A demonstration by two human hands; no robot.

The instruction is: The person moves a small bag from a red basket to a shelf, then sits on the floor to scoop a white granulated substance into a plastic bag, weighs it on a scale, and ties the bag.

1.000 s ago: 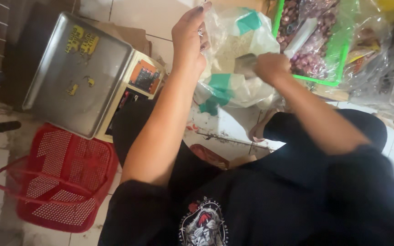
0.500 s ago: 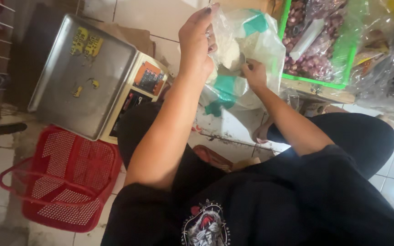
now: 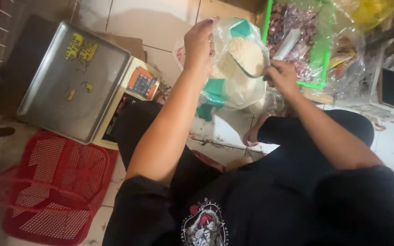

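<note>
Fingers of the left hand (image 3: 199, 43) pinch the clear plastic bag (image 3: 233, 86) open so the right hand (image 3: 281, 77), gripping a scoop (image 3: 247, 57), tips rice inside.

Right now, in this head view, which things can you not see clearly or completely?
- Scoop: its handle is hidden inside the right hand.
- Plastic bag: the amount of rice is unclear; the left hand and folds cover it.
- Red basket: cut off by the bottom edge.
- Scale: its display is too small and tilted.
- Green crate: contents blurred behind plastic.
</note>
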